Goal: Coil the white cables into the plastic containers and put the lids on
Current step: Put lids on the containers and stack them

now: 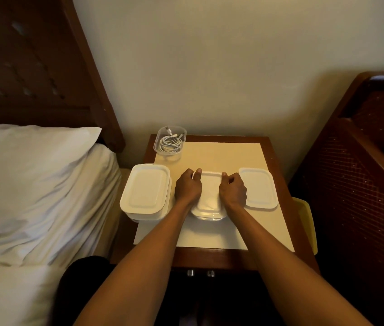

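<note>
My nightstand [212, 257] is dark wood with a cream panel [221, 156] on top and two little metal knobs [189, 272] on the front. There's a white pillow [28, 172] and a dark headboard [33, 67] on my left, and some dark wooden furniture [363, 172] on my right. Something yellow [308, 220] sits between that and the nightstand.

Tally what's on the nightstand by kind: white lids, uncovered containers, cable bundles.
White lids: 3 (left lid, middle lid, right lid)
Uncovered containers: 1 (back container)
Cable bundles: 1 (coiled cable)
Total: 5
</note>
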Tool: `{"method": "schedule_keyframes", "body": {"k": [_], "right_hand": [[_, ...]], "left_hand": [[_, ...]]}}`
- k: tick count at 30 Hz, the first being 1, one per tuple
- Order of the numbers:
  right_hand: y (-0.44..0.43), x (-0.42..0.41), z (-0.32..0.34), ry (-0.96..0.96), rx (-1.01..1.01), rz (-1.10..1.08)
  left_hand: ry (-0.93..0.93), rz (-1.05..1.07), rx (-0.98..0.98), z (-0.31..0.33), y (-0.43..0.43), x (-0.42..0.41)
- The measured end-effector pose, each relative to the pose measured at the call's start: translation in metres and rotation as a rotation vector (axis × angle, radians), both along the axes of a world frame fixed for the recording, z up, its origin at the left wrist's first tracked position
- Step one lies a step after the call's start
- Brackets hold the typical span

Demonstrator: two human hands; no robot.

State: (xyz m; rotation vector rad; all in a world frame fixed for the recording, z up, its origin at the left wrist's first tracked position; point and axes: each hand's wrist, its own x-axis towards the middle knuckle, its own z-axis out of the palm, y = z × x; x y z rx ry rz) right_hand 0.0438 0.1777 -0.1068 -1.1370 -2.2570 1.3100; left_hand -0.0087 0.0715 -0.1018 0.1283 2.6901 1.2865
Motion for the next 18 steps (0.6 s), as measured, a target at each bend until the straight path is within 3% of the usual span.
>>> {"method": "schedule_keyframes", "body": {"k": [7, 18], "right_hand": [[0.004, 0.005, 0.003, -0.047, -0.018, 0.04], [-0.002, 0.012, 0.001, -0.005, 0.094, 0.014]], "left_hand": [[-0.082, 0.021, 0.046, 0.004, -0.007, 0.003], [0.144, 0.09, 0.11, -0.012, -0.01, 0.023]]}}
